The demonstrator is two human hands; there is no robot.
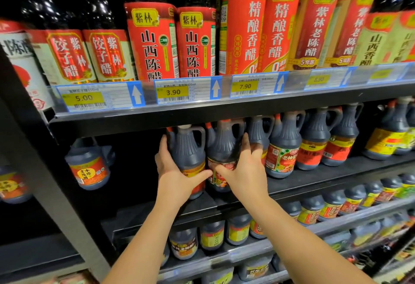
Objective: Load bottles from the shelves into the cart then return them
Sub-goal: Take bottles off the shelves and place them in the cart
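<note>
Directly below 3.90 tag (173, 92): left hand (177, 172) gripping left jug (187, 149), thumb across label; right hand (246, 172) gripping right jug (222, 146). Jugs touching, upright, at front of shelf (314, 182) under tag.

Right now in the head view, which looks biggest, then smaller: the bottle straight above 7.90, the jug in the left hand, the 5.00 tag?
1. Bottle, even with its top cut off.
2. Jug in the left hand.
3. 5.00 tag, clearly smallest.
</note>
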